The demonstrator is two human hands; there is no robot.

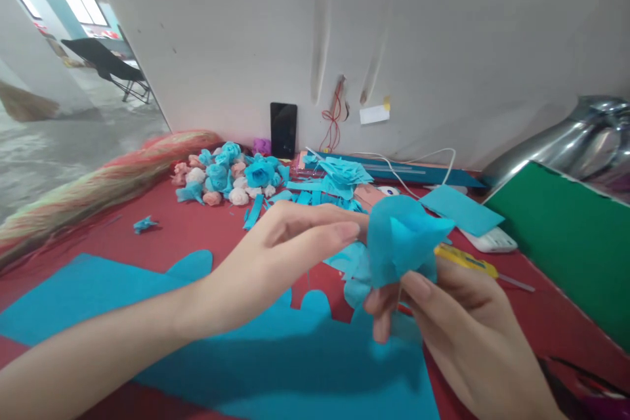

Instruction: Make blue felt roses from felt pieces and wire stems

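Two hands meet at the centre of the frame over one blue crepe-paper flower point(401, 239), held in the air just above the bench. Lower left lies one large blue paper sheet point(236, 367) with scalloped cut-outs along its edge. One smaller blue square sheet point(460, 209) lies right of centre, and one green sheet point(566, 243) at the right edge. A heap of small paper roses point(221, 177) in blue, pink and white sits above centre-left; they overlap too much to count. One stray blue scrap point(145, 224) lies apart on the left, and one yellow-handled tool point(465, 259) just behind the right hand.

The bench point(197, 230) has a red top. A white board point(344, 46) stands along its far edge, with one black phone point(283, 130) leaning on it. One folding chair point(108, 65) stands on the floor at upper left.

The left hand point(275, 256) reaches in from the lower left, fingers point(339, 231) stretched out and pressed together, tips on the flower's left edge. The right hand point(457, 328) comes from the lower right, thumb and fingers pinching the flower's base from below.
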